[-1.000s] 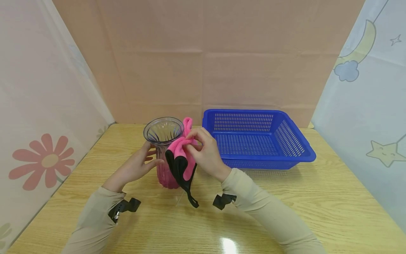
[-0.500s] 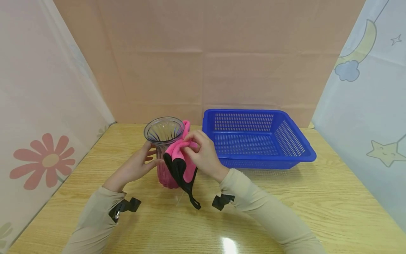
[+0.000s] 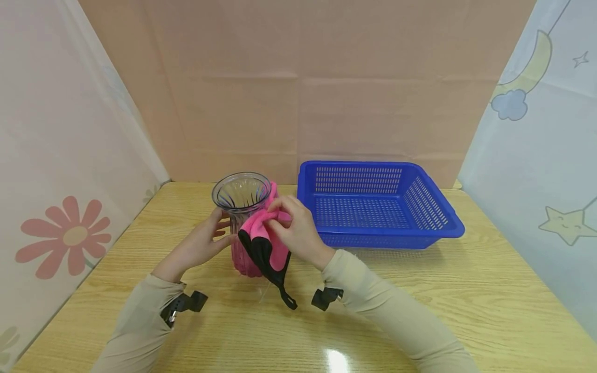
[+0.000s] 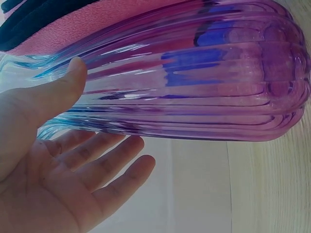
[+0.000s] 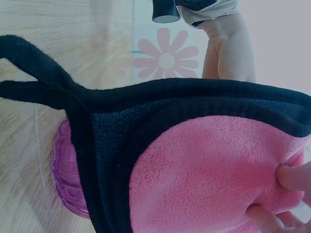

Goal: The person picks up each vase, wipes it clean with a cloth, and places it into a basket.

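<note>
A ribbed glass vase (image 3: 239,243), clear-bluish at the flared rim and pink-purple lower down, stands upright on the table. My left hand (image 3: 200,242) is at its left side, thumb across the front. In the left wrist view the fingers (image 4: 121,167) are fairly straight and spread along the vase's edge. My right hand (image 3: 298,230) pinches a pink hand towel (image 3: 280,254) with black trim and a hanging loop. The towel lies against the vase's right side, its black corner hanging down. In the right wrist view, the towel (image 5: 204,165) hides most of the vase (image 5: 65,170).
A blue perforated plastic basket (image 3: 373,241) stands on the wooden table (image 3: 396,305), right of the vase. A plain tan backdrop (image 3: 298,103) rises behind, with printed curtains on both sides. Black straps with small devices (image 3: 328,296) are on both wrists.
My right hand has slid slightly downward and left with the towel, whose top edge now sits lower beside the vase rim. The left hand and vase have hardly moved.
</note>
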A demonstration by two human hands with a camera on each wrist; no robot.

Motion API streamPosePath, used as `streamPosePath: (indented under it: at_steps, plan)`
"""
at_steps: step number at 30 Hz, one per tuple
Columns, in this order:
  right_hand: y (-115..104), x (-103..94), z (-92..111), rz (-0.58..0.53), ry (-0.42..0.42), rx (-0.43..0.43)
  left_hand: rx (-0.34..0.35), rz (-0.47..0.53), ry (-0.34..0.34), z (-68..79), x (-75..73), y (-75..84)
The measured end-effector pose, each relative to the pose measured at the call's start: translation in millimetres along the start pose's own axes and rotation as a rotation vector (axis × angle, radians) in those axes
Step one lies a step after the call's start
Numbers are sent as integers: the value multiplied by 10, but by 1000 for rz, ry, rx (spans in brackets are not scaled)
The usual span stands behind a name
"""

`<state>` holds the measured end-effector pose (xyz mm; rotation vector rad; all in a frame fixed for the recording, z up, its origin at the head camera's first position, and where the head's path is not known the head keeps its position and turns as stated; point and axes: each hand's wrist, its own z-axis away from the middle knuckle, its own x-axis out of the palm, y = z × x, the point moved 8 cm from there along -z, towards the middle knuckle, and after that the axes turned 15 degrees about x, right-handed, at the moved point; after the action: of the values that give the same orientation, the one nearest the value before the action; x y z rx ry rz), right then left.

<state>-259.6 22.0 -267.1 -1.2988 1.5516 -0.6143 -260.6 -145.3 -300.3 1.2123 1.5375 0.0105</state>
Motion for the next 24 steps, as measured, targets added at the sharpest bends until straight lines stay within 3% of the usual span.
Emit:
streamPosePath:
  at_steps: [16,24]
  plan:
    - [77,29,32,97,-18,21,-25,-7,24,12,30,-13]
    - [116,43,40,120,-41,29,-103,-20,34,35,10,-54]
